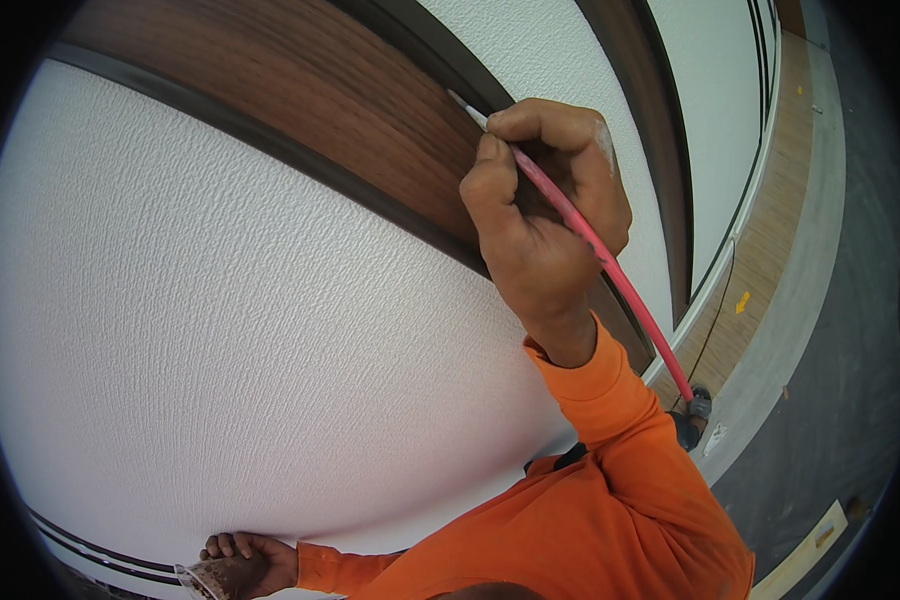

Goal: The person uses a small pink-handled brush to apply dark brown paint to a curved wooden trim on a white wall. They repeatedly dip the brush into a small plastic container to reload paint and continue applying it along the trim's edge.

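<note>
My right hand [555, 185] is pinched round a thin paintbrush [635, 295] with a long pink handle. The brush's pale tip meets the brown wood-grain panel [370, 85] close to its dark trim strip [435, 45]. White smears mark the back of this hand. Low at the left, my left hand [260, 562] curls round a clear plastic cup [206, 580] with something brown in it. The cup is partly cut off by the picture's rim. Both my arms wear orange sleeves.
White textured wall [240, 300] surrounds the panel. Another dark-framed brown strip [660, 130] runs to the right. Beyond lie a wood-look floor band [770, 220] with yellow arrows, a thin dark cable [715, 320] and grey floor [830, 370]. A shod foot [699, 405] stands there; a pale board [805, 550] lies lower right.
</note>
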{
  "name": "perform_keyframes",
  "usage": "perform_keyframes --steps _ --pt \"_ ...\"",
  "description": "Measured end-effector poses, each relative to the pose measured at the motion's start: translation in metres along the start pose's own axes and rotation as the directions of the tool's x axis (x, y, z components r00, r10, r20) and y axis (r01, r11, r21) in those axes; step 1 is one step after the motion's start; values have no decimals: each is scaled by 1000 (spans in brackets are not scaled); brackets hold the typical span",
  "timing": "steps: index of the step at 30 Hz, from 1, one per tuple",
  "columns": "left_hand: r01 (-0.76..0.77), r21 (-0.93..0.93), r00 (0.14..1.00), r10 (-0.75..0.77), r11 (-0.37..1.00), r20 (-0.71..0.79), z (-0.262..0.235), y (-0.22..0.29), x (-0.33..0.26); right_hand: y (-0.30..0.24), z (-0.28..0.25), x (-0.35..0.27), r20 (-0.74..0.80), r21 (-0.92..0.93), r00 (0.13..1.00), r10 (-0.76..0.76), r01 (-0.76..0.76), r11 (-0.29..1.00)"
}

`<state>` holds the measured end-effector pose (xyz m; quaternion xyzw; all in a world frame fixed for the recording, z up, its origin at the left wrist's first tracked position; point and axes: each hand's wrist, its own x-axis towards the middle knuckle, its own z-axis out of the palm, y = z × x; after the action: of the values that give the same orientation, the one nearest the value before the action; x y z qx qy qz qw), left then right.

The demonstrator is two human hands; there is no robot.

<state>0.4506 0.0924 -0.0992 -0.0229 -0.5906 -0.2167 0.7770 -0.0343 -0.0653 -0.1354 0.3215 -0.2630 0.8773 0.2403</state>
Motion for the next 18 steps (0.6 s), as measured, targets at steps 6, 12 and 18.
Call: perform_keyframes --steps 6,12,18 --pt "-17 4 1000 17 1000 5 0 0 0 -2 -11 -3 5 263 985 173 -169 950" --pt "37 -84 999 -40 996 -26 -2 1 1 6 -23 27 141 278 988 67 -105 955" --pt "-21 -69 997 16 997 -79 -17 7 4 13 -20 35 194 153 980 -37 7 988"
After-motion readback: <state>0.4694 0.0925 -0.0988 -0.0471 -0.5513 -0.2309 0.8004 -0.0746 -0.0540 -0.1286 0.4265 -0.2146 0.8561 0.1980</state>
